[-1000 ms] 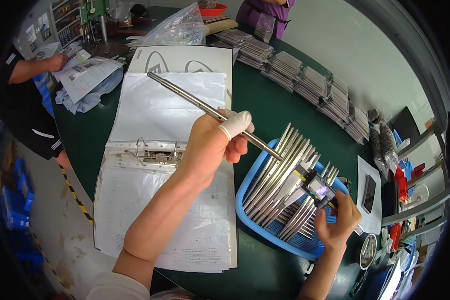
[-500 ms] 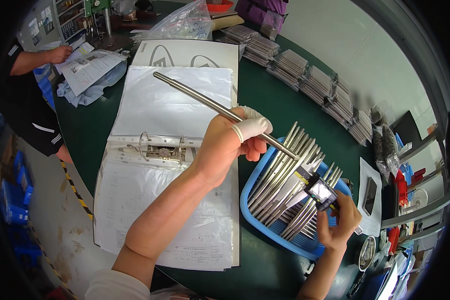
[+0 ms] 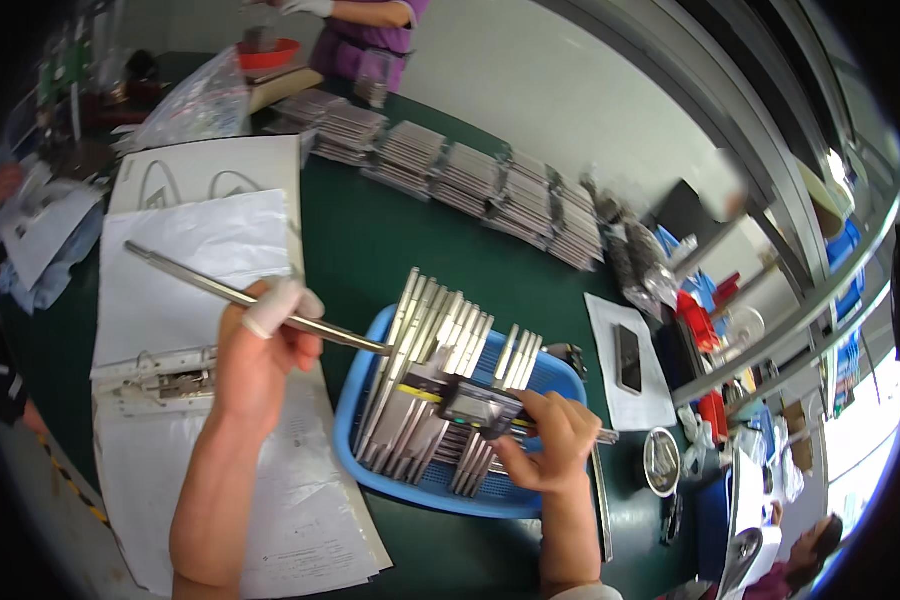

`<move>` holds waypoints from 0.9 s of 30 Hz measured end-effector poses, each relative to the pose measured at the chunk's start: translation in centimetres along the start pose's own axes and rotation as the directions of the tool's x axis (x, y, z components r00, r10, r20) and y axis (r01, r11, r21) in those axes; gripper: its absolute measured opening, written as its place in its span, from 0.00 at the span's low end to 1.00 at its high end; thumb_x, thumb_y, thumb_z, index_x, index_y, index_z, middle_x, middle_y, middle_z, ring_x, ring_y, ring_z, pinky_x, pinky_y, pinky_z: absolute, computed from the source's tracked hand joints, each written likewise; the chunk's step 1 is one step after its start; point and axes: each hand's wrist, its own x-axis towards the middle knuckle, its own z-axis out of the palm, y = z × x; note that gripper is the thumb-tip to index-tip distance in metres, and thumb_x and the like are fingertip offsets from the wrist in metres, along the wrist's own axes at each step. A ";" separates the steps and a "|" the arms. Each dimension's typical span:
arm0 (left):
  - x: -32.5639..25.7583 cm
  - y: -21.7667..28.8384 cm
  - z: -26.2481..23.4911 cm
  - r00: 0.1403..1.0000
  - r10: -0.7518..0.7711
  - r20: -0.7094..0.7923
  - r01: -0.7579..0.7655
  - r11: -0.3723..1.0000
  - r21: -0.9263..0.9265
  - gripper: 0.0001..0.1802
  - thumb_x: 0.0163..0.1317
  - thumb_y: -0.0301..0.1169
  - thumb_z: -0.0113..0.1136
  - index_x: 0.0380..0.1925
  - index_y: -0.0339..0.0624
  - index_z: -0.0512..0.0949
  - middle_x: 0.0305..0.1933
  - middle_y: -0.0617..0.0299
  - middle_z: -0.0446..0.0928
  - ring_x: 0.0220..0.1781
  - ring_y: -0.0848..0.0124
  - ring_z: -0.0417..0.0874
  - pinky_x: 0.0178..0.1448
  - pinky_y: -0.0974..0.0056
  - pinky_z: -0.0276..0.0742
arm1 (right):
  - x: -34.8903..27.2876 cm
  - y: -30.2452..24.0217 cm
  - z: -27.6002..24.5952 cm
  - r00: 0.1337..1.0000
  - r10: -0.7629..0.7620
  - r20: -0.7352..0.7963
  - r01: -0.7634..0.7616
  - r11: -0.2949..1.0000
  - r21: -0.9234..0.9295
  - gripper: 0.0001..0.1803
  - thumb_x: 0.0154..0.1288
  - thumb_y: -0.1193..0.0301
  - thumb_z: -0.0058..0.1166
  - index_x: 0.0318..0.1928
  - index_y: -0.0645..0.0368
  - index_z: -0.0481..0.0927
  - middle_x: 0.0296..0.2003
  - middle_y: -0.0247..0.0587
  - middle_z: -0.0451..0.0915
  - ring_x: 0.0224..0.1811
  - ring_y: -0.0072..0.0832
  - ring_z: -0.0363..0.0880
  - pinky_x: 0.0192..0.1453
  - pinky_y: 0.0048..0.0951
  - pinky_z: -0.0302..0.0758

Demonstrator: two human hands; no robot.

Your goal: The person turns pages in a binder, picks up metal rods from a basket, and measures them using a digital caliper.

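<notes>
My left hand, with a white finger cot on one finger, grips a long thin metal bar that slants over the open ring binder. The bar's right end reaches the blue tray. Several flat metal strips lie in this tray. My right hand holds a digital caliper over the strips at the tray's right side.
Rows of stacked metal parts line the far side of the green table. A phone lies on a white sheet to the right. A person in purple stands at the far end. A clear plastic bag lies at the back left.
My view has shifted. My left hand has drawn the bar lower and leftwards, so its right end now meets the tray. My right hand still holds the caliper over the strips.
</notes>
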 end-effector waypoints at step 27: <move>2.1 0.2 -4.9 0.985 -0.023 0.173 0.035 0.997 -0.064 0.08 0.60 0.32 0.45 0.28 0.40 0.68 0.26 0.65 0.68 0.21 0.81 0.63 0.25 0.76 0.60 | 0.1 1.2 1.5 0.995 -0.001 -0.101 0.015 0.990 0.140 0.19 0.42 0.62 0.57 0.32 0.60 0.71 0.18 0.36 0.67 0.13 0.32 0.67 0.16 0.30 0.63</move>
